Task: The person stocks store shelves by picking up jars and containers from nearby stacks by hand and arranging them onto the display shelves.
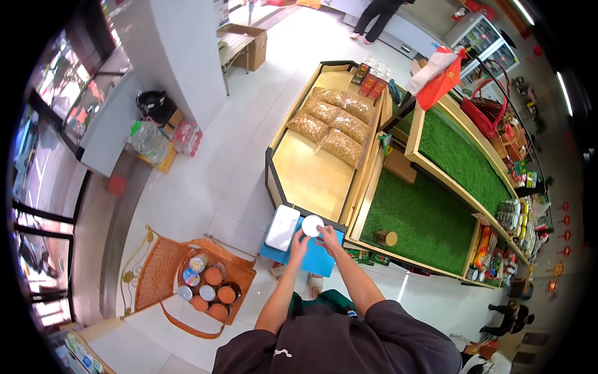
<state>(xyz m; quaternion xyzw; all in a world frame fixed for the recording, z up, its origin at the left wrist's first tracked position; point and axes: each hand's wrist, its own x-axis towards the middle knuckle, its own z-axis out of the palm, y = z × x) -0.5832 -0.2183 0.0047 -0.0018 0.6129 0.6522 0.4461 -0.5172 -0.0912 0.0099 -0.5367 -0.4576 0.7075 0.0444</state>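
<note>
Both hands are at a small white round object, seen from above; whether it is a lid or a whole jar I cannot make out. The fingers of my left hand close on its near left side. On its right edge, my right hand grips with thumb and fingers. Beneath the hands is a bright blue flat surface. A white rounded rectangular box rests on it, just left of my left hand.
Ahead stands a wooden display table bearing several bags of dried goods. Green-turf shelves rise at the right. A wicker chair at the left holds several jars. Another person stands far off at the top.
</note>
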